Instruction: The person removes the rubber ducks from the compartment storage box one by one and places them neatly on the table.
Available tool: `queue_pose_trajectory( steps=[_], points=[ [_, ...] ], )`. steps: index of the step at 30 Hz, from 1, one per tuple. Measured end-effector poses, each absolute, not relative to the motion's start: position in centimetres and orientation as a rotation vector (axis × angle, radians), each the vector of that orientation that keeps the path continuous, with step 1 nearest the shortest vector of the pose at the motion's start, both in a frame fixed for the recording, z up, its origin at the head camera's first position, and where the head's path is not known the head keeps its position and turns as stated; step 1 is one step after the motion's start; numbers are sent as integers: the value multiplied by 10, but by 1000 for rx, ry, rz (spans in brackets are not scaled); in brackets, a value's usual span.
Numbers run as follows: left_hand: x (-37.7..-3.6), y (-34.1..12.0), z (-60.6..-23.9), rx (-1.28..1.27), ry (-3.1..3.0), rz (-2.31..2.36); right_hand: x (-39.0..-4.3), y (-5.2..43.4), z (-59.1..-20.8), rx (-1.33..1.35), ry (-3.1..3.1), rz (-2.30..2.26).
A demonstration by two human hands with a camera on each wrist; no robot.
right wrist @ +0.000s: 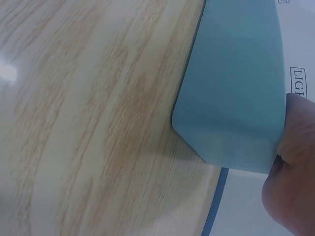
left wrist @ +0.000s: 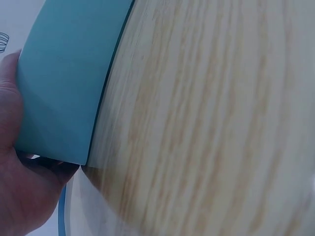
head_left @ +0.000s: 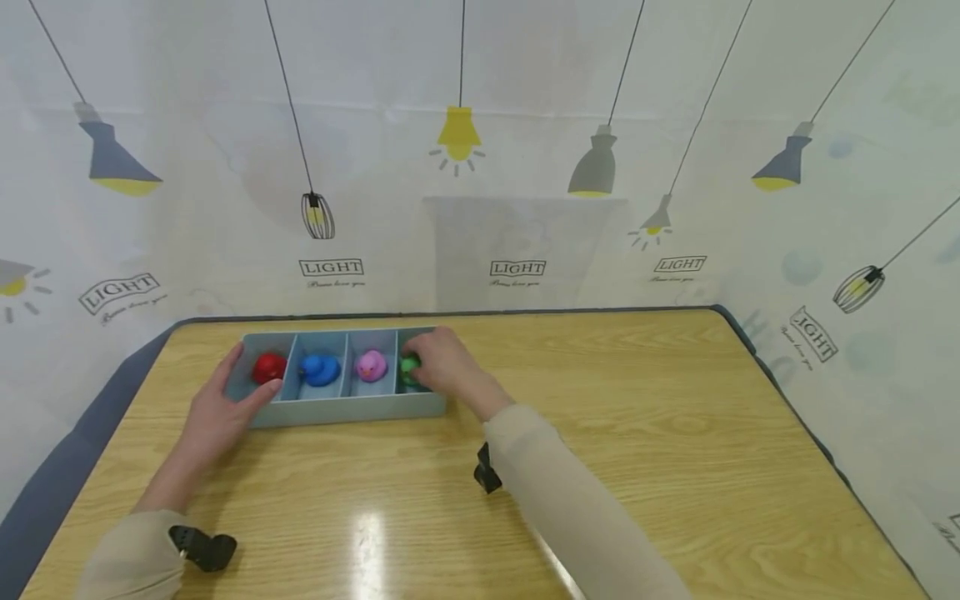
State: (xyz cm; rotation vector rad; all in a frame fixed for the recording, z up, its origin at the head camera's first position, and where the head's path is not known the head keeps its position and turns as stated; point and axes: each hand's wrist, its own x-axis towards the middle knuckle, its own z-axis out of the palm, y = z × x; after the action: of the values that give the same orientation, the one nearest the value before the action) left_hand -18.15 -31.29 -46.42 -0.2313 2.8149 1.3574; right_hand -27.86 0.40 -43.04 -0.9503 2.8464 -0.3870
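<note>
A blue-grey divided tray (head_left: 352,408) lies on the table's far left part. My left hand (head_left: 217,417) holds its left end, thumb over the front rim and fingers along the side. From left to right, the compartments contain a red rubber duck (head_left: 268,367), a blue rubber duck (head_left: 321,369), a pink rubber duck (head_left: 371,365) and a green rubber duck (head_left: 408,371). My right hand (head_left: 447,362) reaches over the right end, its fingers down in the last compartment on the green duck, which it partly covers. Both wrist views show only the tray's outer walls (right wrist: 231,83), hiding the fingertips.
The wood-grain table (head_left: 637,433) has a dark edging. Behind and beside it hangs a pale sheet (head_left: 375,150) printed with lamps. Black wrist devices (head_left: 206,548) sit at both sleeves.
</note>
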Motion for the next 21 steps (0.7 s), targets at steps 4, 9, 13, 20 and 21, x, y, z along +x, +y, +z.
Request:
queue_pose_trajectory(
  steps=[4,9,13,20,21],
  points=[
    [-181,-311,-464,-238,2807,1366,-281,7,-434,-974,2824,-488],
    [-182,-310,-464,-231,2810,1365,-282,13,-434,-956,2748,-699],
    [-182,-309,-464,-242,2801,1361,-280,18,-430,-935,2669,-834],
    [-181,-309,-464,-263,2808,1347,-278,29,-417,-961,2574,-1066],
    [-181,-309,-464,-262,2812,1345,-278,31,-414,-967,2576,-1084]
  ],
)
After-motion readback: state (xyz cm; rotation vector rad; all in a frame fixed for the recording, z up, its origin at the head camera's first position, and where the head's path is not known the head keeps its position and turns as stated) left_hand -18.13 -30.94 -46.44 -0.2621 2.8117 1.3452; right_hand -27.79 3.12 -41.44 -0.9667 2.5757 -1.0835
